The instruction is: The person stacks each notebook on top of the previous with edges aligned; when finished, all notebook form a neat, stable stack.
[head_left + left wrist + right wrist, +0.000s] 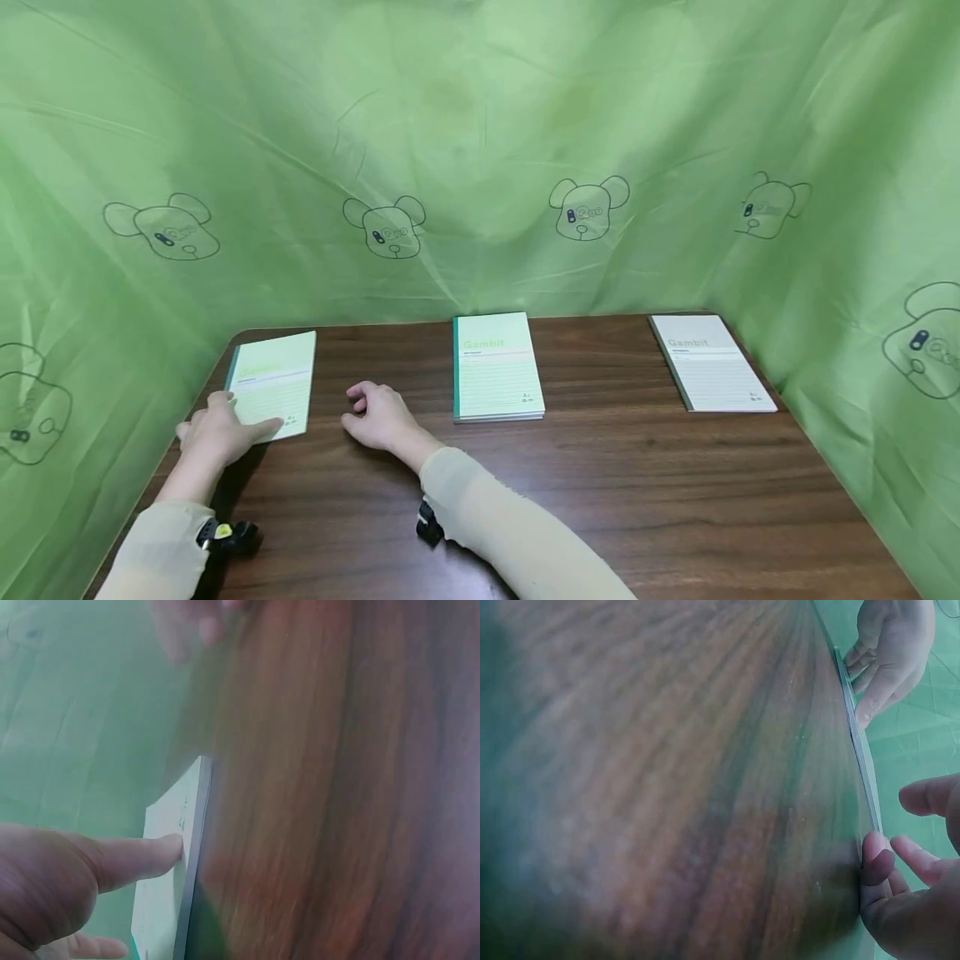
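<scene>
At the table's left end lies a pale notebook [277, 375] with a green spine. My left hand [213, 433] holds it, thumb across the lower part of the cover and fingers at the spine side. In the left wrist view the thumb [142, 859] presses on the cover near the notebook's edge [196, 847], and a dark shadow lies beside that edge. My right hand [382, 417] hovers low over the table to the right of this notebook, fingers loosely curled and holding nothing. From the right wrist, the notebook [862, 761] appears edge-on beyond the right fingertips.
A small stack of green-spined Gambit notebooks [498, 367] sits at the back middle of the wooden table [600, 492]. Another Gambit notebook [712, 362], grey-spined, lies at the back right. Green curtain [480, 150] with bear-head outlines encloses the table's back and sides.
</scene>
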A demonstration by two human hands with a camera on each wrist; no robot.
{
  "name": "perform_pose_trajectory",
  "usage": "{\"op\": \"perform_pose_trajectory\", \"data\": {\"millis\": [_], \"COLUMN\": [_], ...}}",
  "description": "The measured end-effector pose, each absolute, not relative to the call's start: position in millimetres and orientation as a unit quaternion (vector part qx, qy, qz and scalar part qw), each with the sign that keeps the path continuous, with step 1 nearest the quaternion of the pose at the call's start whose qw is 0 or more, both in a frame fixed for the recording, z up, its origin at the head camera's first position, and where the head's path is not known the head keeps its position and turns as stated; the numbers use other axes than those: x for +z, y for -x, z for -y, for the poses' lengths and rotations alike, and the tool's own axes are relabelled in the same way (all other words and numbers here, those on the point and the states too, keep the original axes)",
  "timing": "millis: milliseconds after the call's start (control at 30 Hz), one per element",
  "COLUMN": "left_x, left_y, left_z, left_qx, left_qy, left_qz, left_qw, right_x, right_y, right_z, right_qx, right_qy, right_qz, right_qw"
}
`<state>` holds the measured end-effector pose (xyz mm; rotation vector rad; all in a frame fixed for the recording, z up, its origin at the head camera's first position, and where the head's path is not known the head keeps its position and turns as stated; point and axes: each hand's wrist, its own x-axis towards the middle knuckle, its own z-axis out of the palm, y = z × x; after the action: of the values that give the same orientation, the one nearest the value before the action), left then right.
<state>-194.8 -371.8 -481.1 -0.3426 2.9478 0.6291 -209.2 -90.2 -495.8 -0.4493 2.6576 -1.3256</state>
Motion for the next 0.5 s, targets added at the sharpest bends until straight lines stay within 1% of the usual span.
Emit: {"op": "perform_pose_trajectory", "data": {"millis": [167,200,300,500], "left_x": [-483,-483,-484,-481], "left_y": [191,190,189,190], "left_z": [357,355,351,342], "left_qx": [0.212,0.217,0.239,0.324], "left_qy": [0.092,0.088,0.080,0.099], "left_qz": [-0.972,-0.971,-0.966,-0.938], "left_qw": [0.048,0.048,0.050,0.070], "right_x": [-498,-494,-498,-522], "right_y": [209,207,208,215], "right_z": [90,89,92,99], "right_qx": [-0.423,-0.425,-0.416,-0.388], "right_qy": [0.148,0.143,0.140,0.166], "right_qz": [-0.891,-0.890,-0.895,-0.906], "right_qw": [0.069,0.081,0.079,0.028]}}
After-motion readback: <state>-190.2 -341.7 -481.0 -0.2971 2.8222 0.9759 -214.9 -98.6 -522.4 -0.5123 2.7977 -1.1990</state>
